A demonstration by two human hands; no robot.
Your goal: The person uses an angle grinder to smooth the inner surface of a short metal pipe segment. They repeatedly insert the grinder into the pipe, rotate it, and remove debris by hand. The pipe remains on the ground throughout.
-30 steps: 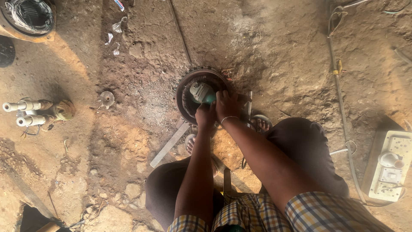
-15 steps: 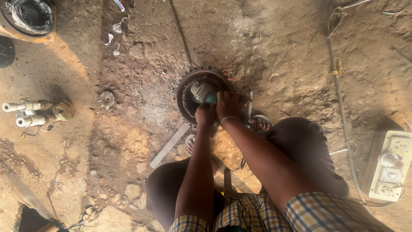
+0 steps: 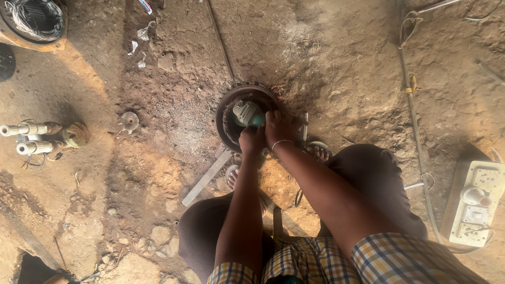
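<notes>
- Where the person squats, the dirt floor (image 3: 342, 68) spreads all round, cracked and strewn with scraps.
- A rusty toothed ring (image 3: 226, 113) lies flat on it just beyond the feet, open side up.
- Inside the ring sits a small grinder (image 3: 246, 112), pale head and green body; its long axis runs from the head at upper left back toward the hands at lower right.
- The right hand (image 3: 281, 128) is clamped on the body from the right, a bangle at the wrist; it is the nearer to the head.
- The left hand (image 3: 252, 141) is closed on the rear end, just below and touching the right.
- A switchboard (image 3: 476, 202) lies well apart at far right.
- A flat metal strip (image 3: 208, 176) lies aslant, left of the left arm.
</notes>
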